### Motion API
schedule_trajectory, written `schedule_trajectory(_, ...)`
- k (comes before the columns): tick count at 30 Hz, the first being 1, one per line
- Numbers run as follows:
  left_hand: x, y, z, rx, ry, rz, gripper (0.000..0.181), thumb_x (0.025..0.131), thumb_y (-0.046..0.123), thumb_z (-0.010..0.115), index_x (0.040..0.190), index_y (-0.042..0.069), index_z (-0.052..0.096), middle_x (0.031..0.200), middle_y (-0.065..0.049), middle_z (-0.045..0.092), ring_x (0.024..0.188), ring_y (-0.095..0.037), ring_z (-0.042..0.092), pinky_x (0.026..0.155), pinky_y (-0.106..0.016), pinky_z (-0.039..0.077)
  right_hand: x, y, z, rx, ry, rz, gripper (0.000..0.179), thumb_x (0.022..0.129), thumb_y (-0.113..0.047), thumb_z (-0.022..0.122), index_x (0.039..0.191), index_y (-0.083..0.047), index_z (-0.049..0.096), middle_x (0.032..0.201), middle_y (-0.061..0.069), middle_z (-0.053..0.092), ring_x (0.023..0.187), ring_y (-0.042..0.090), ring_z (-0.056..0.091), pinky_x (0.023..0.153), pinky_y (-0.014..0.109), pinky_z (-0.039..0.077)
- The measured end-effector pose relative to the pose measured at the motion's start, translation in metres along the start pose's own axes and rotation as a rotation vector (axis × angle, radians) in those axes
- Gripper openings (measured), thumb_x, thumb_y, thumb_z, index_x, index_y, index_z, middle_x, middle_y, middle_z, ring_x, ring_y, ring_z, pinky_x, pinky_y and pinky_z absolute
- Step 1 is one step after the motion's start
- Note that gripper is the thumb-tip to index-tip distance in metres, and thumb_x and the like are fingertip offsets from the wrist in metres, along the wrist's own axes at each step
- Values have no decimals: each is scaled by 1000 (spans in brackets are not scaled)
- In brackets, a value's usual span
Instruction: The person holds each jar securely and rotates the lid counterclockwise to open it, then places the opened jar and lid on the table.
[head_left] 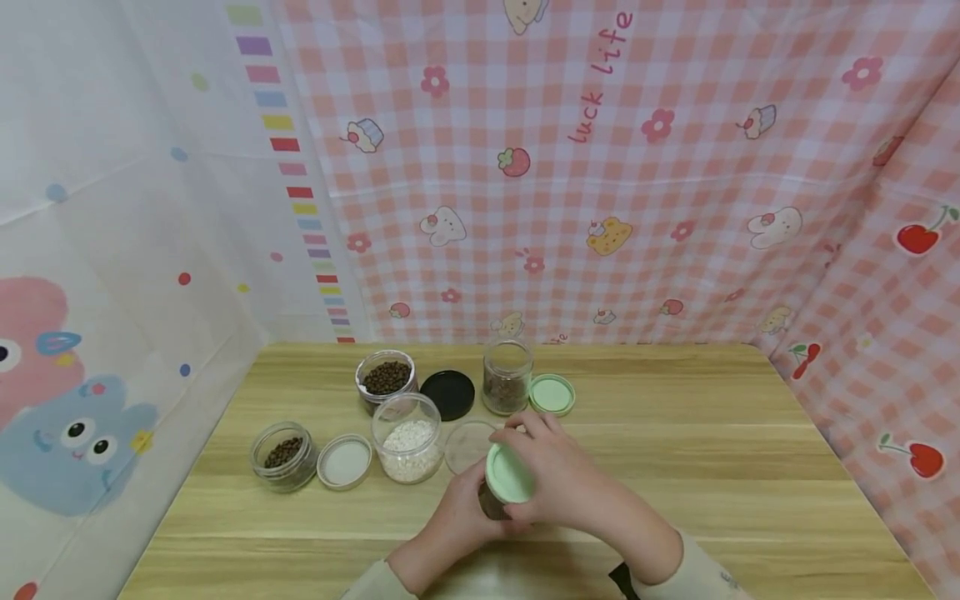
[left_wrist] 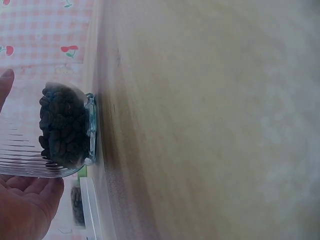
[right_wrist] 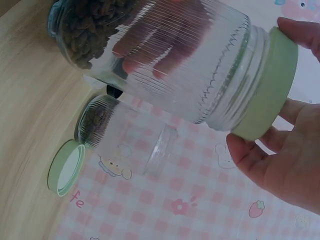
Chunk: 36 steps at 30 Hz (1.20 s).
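Observation:
A ribbed glass jar [right_wrist: 220,65] with dark brown beans [left_wrist: 65,125] at its bottom stands near the front of the table. My left hand [head_left: 461,508] holds its body, thumb on one side and fingers on the other; those fingers show through the glass in the right wrist view. A pale green lid [right_wrist: 270,85] sits over the jar's mouth, with glass thread showing beneath it. My right hand [head_left: 562,479] grips this lid by its rim, fingers spread around it. Behind the hands lies a clear disc-shaped lid [head_left: 468,446], partly hidden by them.
Behind stand a similar open jar [head_left: 507,375] and its green lid [head_left: 552,394]. Leftward are a tub of white grains [head_left: 408,446], a black lid [head_left: 447,395], a jar of brown pellets [head_left: 386,379], a low bean jar [head_left: 283,457] and a white lid [head_left: 344,462]. Patterned cloth surrounds the table.

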<state>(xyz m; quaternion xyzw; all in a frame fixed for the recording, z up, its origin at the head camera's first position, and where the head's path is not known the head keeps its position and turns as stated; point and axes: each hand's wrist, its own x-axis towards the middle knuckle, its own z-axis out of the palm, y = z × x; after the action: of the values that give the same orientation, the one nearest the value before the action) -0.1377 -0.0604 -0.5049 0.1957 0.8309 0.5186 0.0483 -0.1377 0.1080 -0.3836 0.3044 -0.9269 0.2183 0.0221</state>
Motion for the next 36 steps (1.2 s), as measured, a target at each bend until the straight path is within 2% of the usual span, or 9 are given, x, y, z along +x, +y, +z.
schedule_trajectory(5,0,0,1,-11,-1,5,80,64,48,83,133,34,45,127,15,56,116,-7,53,100,-36,45,-5,3,-5,134,39,39,72,59,-27,86,124,-17,56,123,4,48,114,25,44,84,41,48)
schedule_trajectory(9,1,0,3,-19,-9,21,86,64,43,85,138,36,40,130,15,54,118,-10,53,100,-36,45,-9,12,-8,245,95,104,74,61,-25,87,125,-16,51,121,6,46,110,26,48,85,43,48)
schedule_trajectory(15,2,0,4,-39,-1,17,84,64,37,86,136,29,44,127,6,58,118,-18,55,101,-36,45,-16,35,-11,422,173,162,79,60,-11,86,126,-7,42,119,14,44,105,29,49,87,44,51)
schedule_trajectory(19,3,0,5,-39,7,11,86,63,38,87,137,27,45,128,3,59,118,-18,55,102,-37,44,-22,51,-10,529,199,215,78,61,-2,83,124,0,37,115,16,44,102,28,46,88,42,50)
schedule_trajectory(23,2,0,4,-35,10,8,88,62,38,87,138,26,44,128,1,59,118,-18,55,102,-39,43,-30,62,-6,542,191,291,76,60,-1,82,120,2,37,114,18,41,99,29,47,84,38,51)
schedule_trajectory(28,2,1,3,-30,16,6,90,61,36,88,139,24,44,128,1,59,118,-18,55,103,-41,42,-38,76,5,540,142,382,74,60,-6,85,118,1,39,113,18,42,96,29,49,78,32,54)
schedule_trajectory(33,3,2,3,-38,10,-3,91,62,37,88,140,23,44,129,3,59,118,-17,54,103,-41,42,-42,89,21,548,80,439,71,63,-12,87,115,0,41,116,17,49,103,32,55,89,46,51)
schedule_trajectory(36,2,1,2,-35,7,-13,89,62,37,88,139,25,44,128,3,59,118,-16,55,103,-41,42,-43,92,29,528,36,431,69,63,-15,87,114,-2,42,119,18,53,108,37,57,94,53,47)
